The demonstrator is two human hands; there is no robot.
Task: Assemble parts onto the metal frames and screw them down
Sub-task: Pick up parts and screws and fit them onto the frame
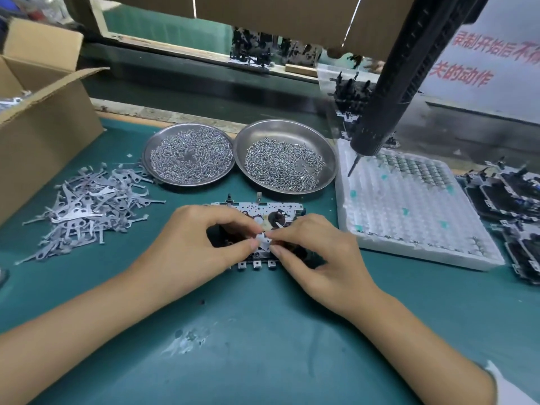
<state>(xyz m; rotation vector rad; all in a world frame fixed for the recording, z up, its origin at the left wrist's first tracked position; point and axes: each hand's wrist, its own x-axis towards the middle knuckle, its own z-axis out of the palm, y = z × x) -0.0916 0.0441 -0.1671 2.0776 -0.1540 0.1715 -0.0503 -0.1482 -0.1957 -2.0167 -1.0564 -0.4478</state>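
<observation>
The metal frame (257, 211) lies on the green worktop (263, 331), just before two screw dishes (285, 128). Over it, the left hand (201, 244) and right hand (318, 252) pinch one small metal part (264, 239) between their fingertips.

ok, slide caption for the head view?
Both hands fit a small metal part onto the metal frame, beside two screw dishes.

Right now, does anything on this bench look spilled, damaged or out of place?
The green mat has a worn, scuffed pale patch near the front. The metal levers lie in a loose heap left of the frame, not in a dish. Nothing else stands out.
</observation>
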